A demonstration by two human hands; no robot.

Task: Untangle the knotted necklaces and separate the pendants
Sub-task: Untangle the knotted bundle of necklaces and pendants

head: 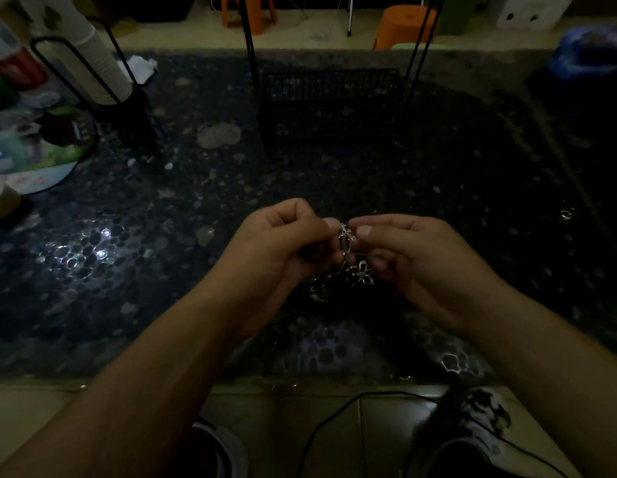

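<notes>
Hands meet just above the near middle of the dark speckled stone surface, and both are yours. Your left hand has its fingers curled, thumb and forefinger pinching the knotted silver chain tangle from nine o'clock. Your right hand pinches the same knot from three o'clock, its other fingers curled under. The two thumb tips nearly touch across the knot. Below the knot, toward six o'clock, the rest of the chains hang between your palms, with a silver open-petal flower pendant just beside your right fingers and a darker looped cluster lower at seven o'clock; the dim light hides how these strands cross.

Farther out at twelve o'clock stands a black wire mesh basket on the surface. At ten o'clock a black wire holder carries a tall stack of white paper cups, with a round printed plate nearer at nine o'clock. An orange plastic stool stands on the floor beyond.
</notes>
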